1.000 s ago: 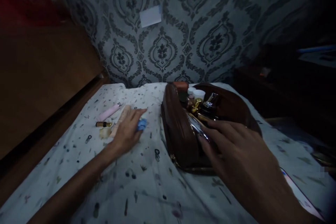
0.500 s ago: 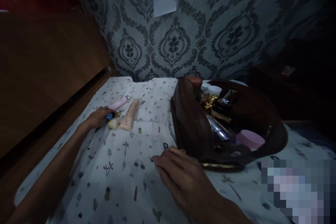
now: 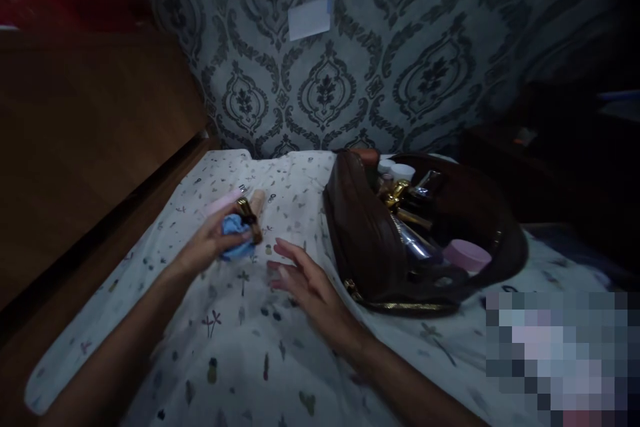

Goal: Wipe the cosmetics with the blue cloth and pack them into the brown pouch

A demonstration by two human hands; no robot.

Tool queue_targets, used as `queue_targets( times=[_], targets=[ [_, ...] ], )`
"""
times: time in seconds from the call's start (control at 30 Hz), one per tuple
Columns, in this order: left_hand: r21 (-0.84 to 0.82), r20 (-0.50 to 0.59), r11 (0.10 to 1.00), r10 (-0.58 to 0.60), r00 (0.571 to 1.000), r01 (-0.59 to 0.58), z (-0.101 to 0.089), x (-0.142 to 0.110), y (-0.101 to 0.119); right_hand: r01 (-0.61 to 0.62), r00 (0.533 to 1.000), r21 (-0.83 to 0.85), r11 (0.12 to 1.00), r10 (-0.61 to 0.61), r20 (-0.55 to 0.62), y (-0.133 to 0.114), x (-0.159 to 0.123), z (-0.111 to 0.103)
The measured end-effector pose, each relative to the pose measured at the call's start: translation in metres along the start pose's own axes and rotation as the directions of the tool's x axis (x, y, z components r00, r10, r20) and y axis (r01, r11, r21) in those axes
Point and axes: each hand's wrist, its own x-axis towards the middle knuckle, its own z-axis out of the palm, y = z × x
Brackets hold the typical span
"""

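Note:
My left hand (image 3: 207, 243) is raised over the bed with its fingers around a crumpled, soft-looking blue bundle (image 3: 235, 237). Against that bundle, under the fingertips, is a dark brown and gold piece (image 3: 253, 220); blur hides its exact kind. Just behind lie a beige squeeze tube (image 3: 257, 201), mostly covered, and a pale pink tube (image 3: 220, 202) with a silvery end. My right hand (image 3: 305, 280) holds nothing, its fingers spread toward the left hand. To its right stands an open brown bag (image 3: 365, 233).
In the bag are white-lidded jars (image 3: 403, 172), a silver tube (image 3: 413, 240), a pink round container (image 3: 467, 255) and gold-capped items. A patterned white sheet (image 3: 240, 360) covers the bed. Wooden furniture (image 3: 100, 140) borders the left; a patterned wall (image 3: 325, 93) rises behind.
My left hand has lifted the blue bundle and the dark gold piece and brought them right. My right hand has moved up and left and spread its fingers.

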Motion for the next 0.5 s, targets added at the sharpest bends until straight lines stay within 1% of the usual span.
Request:
queue_targets(
  times=[0.03, 0.07, 0.1, 0.13, 0.17, 0.2, 0.23, 0.27, 0.3, 0.33, 0.37, 0.4, 0.43, 0.47, 0.5],
  targets=[
    [-0.069, 0.082, 0.998, -0.007, 0.997, 0.012, 0.017, -0.004, 0.005, -0.014, 1.000, 0.126, 0.992, 0.013, 0.010, 0.004, 0.001, 0.000],
    [-0.094, 0.138, 0.995, -0.018, 0.990, 0.031, 0.032, -0.007, 0.009, -0.034, 0.999, 0.227, 0.973, 0.031, 0.018, 0.008, 0.002, 0.000],
    [-0.099, 0.160, 0.993, -0.041, 0.986, 0.057, 0.042, -0.009, 0.011, -0.054, 0.999, 0.297, 0.953, 0.052, 0.014, 0.012, 0.001, -0.001],
    [-0.087, 0.135, 0.994, -0.061, 0.989, 0.073, 0.049, -0.010, 0.012, -0.071, 0.997, 0.337, 0.939, 0.077, -0.005, 0.015, -0.001, -0.003],
    [-0.070, 0.065, 0.994, -0.074, 0.995, 0.079, 0.052, -0.011, 0.011, -0.085, 0.994, 0.351, 0.932, 0.104, -0.037, 0.018, -0.003, -0.004],
    [-0.050, -0.032, 0.996, -0.076, 0.997, 0.074, 0.053, -0.011, 0.009, -0.094, 0.989, 0.345, 0.934, 0.128, -0.079, 0.020, -0.005, -0.007],
    [-0.020, -0.138, 0.998, -0.063, 0.988, 0.060, 0.051, -0.010, 0.007, -0.097, 0.984, 0.322, 0.942, 0.140, -0.114, 0.022, -0.008, -0.009],
    [0.024, -0.221, 0.999, -0.035, 0.975, 0.041, 0.048, -0.010, 0.005, -0.099, 0.981, 0.281, 0.955, 0.140, -0.131, 0.023, -0.010, -0.010],
    [0.080, -0.259, 0.997, 0.009, 0.966, 0.013, 0.046, -0.011, 0.003, -0.100, 0.983, 0.224, 0.969, 0.131, -0.131, 0.024, -0.012, -0.012],
    [0.144, -0.245, 0.989, 0.067, 0.967, -0.032, 0.044, -0.012, 0.002, -0.098, 0.986, 0.158, 0.983, 0.118, -0.118, 0.026, -0.013, -0.013],
    [0.208, -0.185, 0.974, 0.125, 0.975, -0.086, 0.043, -0.014, 0.001, -0.090, 0.990, 0.097, 0.991, 0.100, -0.101, 0.027, -0.014, -0.013],
    [0.262, -0.088, 0.953, 0.182, 0.979, -0.154, 0.043, -0.017, 0.002, -0.077, 0.993, 0.048, 0.996, 0.081, -0.083, 0.028, -0.014, -0.014],
    [0.298, 0.031, 0.927, 0.231, 0.972, -0.230, 0.044, -0.019, 0.002, -0.064, 0.996, 0.015, 0.998, 0.065, -0.068, 0.029, -0.014, -0.014],
    [0.315, 0.150, 0.900, 0.265, 0.952, -0.300, 0.045, -0.021, 0.003, -0.052, 0.997, -0.011, 0.999, 0.051, -0.057, 0.030, -0.014, -0.013],
    [0.322, 0.246, 0.877, 0.286, 0.926, -0.356, 0.047, -0.023, 0.004, -0.040, 0.998, -0.042, 0.998, 0.037, -0.050, 0.031, -0.015, -0.013]
  ],
)
